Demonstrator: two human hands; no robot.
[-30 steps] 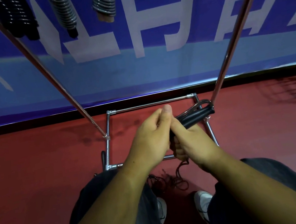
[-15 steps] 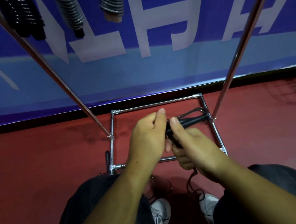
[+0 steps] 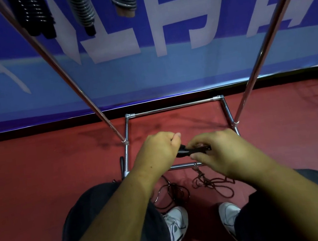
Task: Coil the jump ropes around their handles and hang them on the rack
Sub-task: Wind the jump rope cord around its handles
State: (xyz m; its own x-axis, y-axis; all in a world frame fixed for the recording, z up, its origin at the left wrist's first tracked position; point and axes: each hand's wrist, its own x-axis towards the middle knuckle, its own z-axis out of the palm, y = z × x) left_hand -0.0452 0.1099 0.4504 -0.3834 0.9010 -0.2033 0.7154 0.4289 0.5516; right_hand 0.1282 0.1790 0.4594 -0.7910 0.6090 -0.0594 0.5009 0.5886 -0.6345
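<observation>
**Rack** [image 3: 172, 107] — chrome-look metal tubing, polished and mirror-bright. **Handles** [image 3: 187, 152] — black, smooth, faintly glossy, plastic by appearance. **Loose rope** [image 3: 213, 183]: thin dark cord with a slight sheen. **Floor** [image 3: 39, 179]: red, matt, finely textured. **Banner** [image 3: 146, 70]: blue printed sheet, smooth, low gloss. **Trousers** [image 3: 78, 235]: dark matt cloth.

A blue banner [image 3: 147, 76] with large white characters hangs upright. Below it spreads red floor [image 3: 39, 179] — white sneakers [image 3: 177, 225] stand there, well apart from the banner.
</observation>
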